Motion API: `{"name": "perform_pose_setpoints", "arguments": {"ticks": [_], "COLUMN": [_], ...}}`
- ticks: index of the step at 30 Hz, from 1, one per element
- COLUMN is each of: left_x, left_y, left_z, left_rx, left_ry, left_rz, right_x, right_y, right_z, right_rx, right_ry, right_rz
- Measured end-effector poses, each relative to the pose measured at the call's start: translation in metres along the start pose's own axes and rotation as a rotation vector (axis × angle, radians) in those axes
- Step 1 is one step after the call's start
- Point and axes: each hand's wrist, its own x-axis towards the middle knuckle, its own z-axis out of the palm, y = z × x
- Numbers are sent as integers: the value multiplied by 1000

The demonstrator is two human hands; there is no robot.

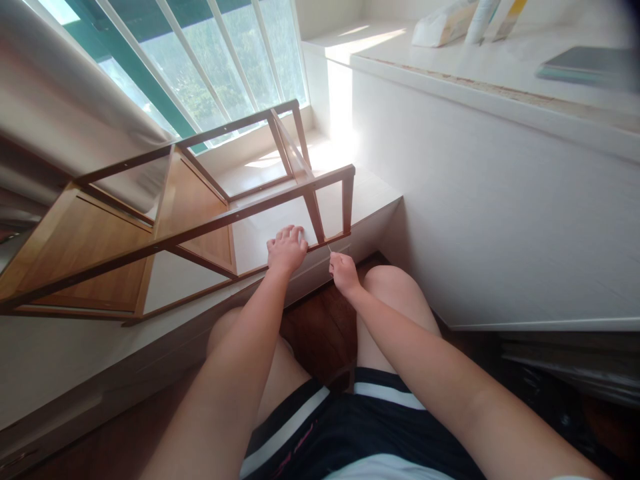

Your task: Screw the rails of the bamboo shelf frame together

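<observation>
A brown wooden shelf rack point(200, 230) lies on its side along the white window ledge, with two broad wooden boards across its left half. My left hand point(288, 248) is closed over the rack's near rail, fingers bent across its inner side. Just to the right, my right hand point(343, 272) pinches a thin metal rod-like tool point(329, 249). The rod's tip reaches the near rail by a cross-piece joint at the rack's right end. Most of the tool is hidden in my fingers, so its exact kind does not show.
A barred window point(235, 60) stands behind the rack, with a curtain point(85, 100) at the left. On the right rises a white cabinet side point(480, 213); its top holds a flat dark object point(585, 65) and a white packet point(440, 25). My knees are close below the ledge.
</observation>
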Motion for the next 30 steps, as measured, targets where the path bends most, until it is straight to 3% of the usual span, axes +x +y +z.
{"name": "perform_pose_setpoints", "arguments": {"ticks": [4,9,30], "left_x": [0,-1,1], "left_y": [0,1,-3], "left_z": [0,0,4], "left_rx": [6,12,-16], "left_ry": [-3,-2,38], "left_rz": [7,1,20], "right_x": [-2,-6,-10], "right_y": [-1,-4,-7], "right_z": [4,3,-2], "right_rx": [524,805,1030], "right_ry": [-148,-270,-406], "right_rz": [217,314,409]}}
